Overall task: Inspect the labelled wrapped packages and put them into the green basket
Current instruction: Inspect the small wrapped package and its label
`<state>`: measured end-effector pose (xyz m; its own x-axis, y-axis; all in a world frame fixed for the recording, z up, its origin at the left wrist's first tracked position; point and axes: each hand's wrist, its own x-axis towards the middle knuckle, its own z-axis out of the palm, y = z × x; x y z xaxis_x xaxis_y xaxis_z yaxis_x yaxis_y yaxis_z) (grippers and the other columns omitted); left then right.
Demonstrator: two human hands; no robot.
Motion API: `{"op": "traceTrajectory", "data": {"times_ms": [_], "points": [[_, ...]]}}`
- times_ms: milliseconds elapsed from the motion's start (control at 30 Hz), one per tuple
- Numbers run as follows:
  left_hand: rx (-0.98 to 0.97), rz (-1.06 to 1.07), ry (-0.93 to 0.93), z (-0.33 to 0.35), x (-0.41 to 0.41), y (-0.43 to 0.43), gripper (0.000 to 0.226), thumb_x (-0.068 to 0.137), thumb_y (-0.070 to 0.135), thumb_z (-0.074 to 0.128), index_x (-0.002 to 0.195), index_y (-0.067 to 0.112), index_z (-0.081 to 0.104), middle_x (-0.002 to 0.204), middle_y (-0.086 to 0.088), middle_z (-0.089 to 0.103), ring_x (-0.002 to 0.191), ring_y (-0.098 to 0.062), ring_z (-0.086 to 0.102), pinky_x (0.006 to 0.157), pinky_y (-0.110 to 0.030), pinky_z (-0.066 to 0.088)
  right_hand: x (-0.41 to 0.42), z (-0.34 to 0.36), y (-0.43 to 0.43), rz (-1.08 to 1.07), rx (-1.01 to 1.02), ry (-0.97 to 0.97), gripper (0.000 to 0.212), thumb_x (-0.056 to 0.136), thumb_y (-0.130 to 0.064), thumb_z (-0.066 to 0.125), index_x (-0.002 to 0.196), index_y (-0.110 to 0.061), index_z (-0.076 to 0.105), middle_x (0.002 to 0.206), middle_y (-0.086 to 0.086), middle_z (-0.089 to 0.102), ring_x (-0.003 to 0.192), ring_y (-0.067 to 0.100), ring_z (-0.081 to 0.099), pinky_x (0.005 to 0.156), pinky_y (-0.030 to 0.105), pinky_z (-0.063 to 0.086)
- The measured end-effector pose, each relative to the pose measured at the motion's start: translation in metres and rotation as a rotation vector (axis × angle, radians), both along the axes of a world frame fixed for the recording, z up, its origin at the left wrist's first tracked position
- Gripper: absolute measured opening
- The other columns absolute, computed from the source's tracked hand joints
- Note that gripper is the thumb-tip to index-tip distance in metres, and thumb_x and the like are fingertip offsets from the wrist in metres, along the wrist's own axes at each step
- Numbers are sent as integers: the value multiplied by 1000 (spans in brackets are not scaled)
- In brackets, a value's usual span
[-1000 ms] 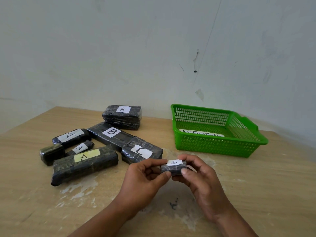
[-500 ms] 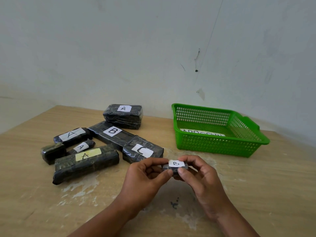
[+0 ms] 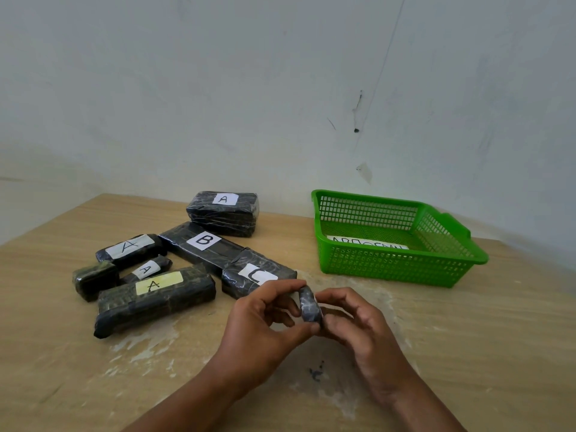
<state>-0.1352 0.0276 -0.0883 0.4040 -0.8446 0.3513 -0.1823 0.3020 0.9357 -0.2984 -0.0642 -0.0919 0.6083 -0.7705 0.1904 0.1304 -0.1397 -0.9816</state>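
Note:
A small black wrapped package [image 3: 309,307] is pinched between my left hand [image 3: 265,322] and my right hand [image 3: 358,325], low over the table in front of me. It is turned on edge, so its white label faces away to the right and barely shows. The green basket [image 3: 396,269] stands at the back right, with a lettered white paper strip [image 3: 367,243] on its floor. Several black wrapped packages lie at the left: one marked C [image 3: 249,275], a long one marked B [image 3: 202,244], a long one with a yellow A label [image 3: 152,299].
More packages marked A lie at the back [image 3: 223,213] and far left [image 3: 131,249], plus a small one [image 3: 146,269] and an unlabelled dark block [image 3: 93,279]. The wooden table [image 3: 498,338] meets a pale wall behind. Worn pale patches mark the tabletop.
The small package was held flat with its B label facing up; both hands have rotated it onto its edge, and the label now points away.

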Motion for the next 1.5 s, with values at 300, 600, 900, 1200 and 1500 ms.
{"op": "traceTrajectory", "data": {"times_ms": [300, 600, 900, 1200, 1500], "points": [[31, -150, 25, 0, -4, 4, 45, 78, 9, 83, 119, 23, 73, 92, 6, 74, 89, -21, 71, 81, -26, 57, -1, 3, 2, -40, -104, 20, 28, 86, -16, 69, 110, -2, 68, 103, 7, 80, 95, 21, 78, 82, 29, 61], [27, -113, -11, 1, -5, 4, 36, 84, 0, 81, 109, 27, 79, 92, 4, 76, 85, -26, 75, 80, -28, 60, 0, 0, 3, -35, -117, -3, 27, 86, -23, 72, 102, -2, 67, 108, 14, 75, 92, 19, 74, 75, 27, 57], [-22, -92, -92, -3, -5, 0, 37, 82, 4, 84, 112, 24, 78, 114, 5, 73, 93, -20, 73, 87, -31, 61, 1, -5, 0, -83, -125, -46, 23, 83, -12, 73, 102, -2, 65, 115, 9, 74, 103, 25, 75, 80, 29, 60], [41, -50, -60, -4, -5, 0, 41, 84, -2, 80, 113, 26, 76, 111, 7, 73, 101, -7, 72, 86, -26, 61, 1, -6, -4, -71, -129, -40, 70, 74, -17, 85, 139, -10, 60, 131, 12, 65, 124, 22, 68, 105, 32, 55], [118, -52, 93, -7, -7, -7, 51, 94, -21, 53, 104, 22, 78, 105, 2, 80, 101, -14, 75, 82, -27, 62, 4, 3, -3, -146, 43, -153, 28, 91, -13, 77, 110, 2, 63, 106, 21, 72, 94, 24, 73, 85, 32, 62]]}}
